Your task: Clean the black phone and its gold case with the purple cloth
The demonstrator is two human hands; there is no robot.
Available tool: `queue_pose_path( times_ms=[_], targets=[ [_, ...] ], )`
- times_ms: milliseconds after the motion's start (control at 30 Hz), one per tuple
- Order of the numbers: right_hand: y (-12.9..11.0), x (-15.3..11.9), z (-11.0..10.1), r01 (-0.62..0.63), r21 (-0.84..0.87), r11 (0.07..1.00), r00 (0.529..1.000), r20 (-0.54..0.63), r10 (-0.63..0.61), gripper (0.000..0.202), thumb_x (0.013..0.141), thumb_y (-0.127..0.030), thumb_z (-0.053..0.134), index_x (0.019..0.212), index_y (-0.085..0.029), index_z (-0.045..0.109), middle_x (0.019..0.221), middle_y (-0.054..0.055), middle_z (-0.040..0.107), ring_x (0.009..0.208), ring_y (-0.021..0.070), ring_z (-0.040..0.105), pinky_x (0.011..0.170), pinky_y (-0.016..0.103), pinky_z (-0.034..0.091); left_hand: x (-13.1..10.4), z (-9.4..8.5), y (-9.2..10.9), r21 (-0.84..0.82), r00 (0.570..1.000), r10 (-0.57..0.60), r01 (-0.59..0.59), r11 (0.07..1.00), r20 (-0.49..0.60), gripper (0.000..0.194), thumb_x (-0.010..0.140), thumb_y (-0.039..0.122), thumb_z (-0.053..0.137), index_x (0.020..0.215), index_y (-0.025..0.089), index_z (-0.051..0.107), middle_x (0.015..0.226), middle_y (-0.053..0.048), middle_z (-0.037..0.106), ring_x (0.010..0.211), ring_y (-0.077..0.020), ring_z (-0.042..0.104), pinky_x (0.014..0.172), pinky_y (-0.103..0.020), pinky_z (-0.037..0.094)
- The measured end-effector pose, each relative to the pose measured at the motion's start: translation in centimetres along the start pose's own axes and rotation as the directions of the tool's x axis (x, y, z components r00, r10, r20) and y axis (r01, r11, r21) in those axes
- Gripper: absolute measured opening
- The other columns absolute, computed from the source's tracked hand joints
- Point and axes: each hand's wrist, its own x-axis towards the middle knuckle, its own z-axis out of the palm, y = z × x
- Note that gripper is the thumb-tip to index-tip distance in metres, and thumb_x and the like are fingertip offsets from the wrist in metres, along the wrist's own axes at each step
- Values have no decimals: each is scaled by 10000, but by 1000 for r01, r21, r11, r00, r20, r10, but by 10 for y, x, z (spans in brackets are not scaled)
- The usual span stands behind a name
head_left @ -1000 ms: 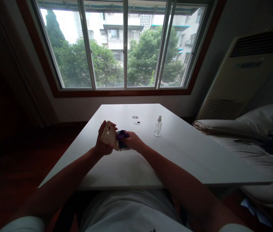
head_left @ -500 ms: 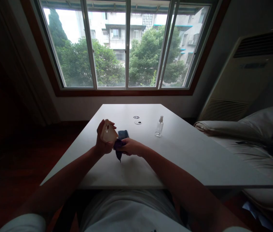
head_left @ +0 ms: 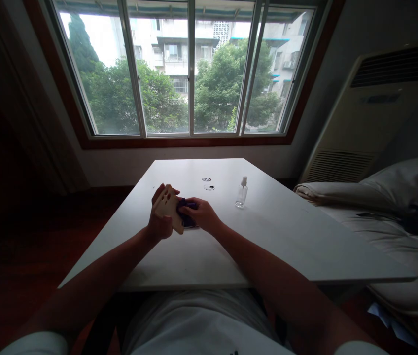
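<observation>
A pale phone case (head_left: 167, 206) with several holes near its top is tilted above the table, and my left hand (head_left: 159, 222) is closed round its left side. My right hand (head_left: 202, 215) pinches a dark purple cloth (head_left: 187, 213) against the case's right edge. Behind the cloth and my right fingers, a dark flat object on the table is almost wholly hidden; only a sliver of its edge shows below them.
The white table (head_left: 268, 246) bears a clear spray bottle (head_left: 242, 192) to the right and two small round items (head_left: 209, 187) further back. A window (head_left: 190, 74) is ahead; a cushioned seat (head_left: 379, 222) stands at the right.
My left hand has turned the case so more of its face shows. My right hand has moved up slightly with the cloth, whose hanging end no longer shows. The view has shifted a little.
</observation>
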Motion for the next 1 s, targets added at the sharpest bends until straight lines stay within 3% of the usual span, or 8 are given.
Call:
queue_pose_path(
  times_ms=[200,333,533,700,900,1000],
  targets=[
    [-13,-9,1,113,-189,975,993,59,-103,506,716,-454,829,1153,-224,718,998,39,728,873,182,654,797,315,530,-2,2,1,-33,999,35,-34,999,33,726,935,637,514,1557,316,322,1250,-127,607,1146,-328,622,936,-547,558],
    [-13,-8,-3,108,-270,957,986,155,-68,524,676,-480,850,1093,-196,708,940,34,709,816,175,629,732,294,506,-3,2,3,-87,999,16,-12,996,46,704,937,613,539,1543,307,353,1285,-133,603,1135,-316,629,929,-521,563],
    [-18,-12,-9,98,-306,947,947,322,6,527,696,-471,836,1118,-186,700,979,54,715,841,190,645,741,299,501,4,4,11,-209,989,-140,127,970,-47,742,890,655,609,1500,295,389,1241,-119,613,948,-231,666,811,-403,581],
    [-16,-13,-9,110,-352,930,943,331,14,543,680,-462,854,1125,-193,698,1006,47,728,885,201,661,772,303,501,10,6,12,-295,936,-332,286,912,-116,740,889,666,599,1488,289,385,1213,-111,629,919,-215,668,761,-351,582],
    [-8,-11,-6,155,-478,865,957,289,-12,535,673,-574,837,1037,-202,714,930,38,736,783,181,658,686,281,471,14,10,17,-328,880,-456,396,858,-132,662,952,641,501,1499,287,382,1193,-108,662,886,-206,680,766,-350,587],
    [-7,-12,-4,136,-525,840,973,231,-13,516,675,-631,815,964,-210,736,870,35,733,720,174,646,631,269,446,15,11,19,-335,828,-545,481,810,-132,633,950,652,497,1420,228,502,1236,-134,678,916,-232,704,791,-376,596]
  ],
)
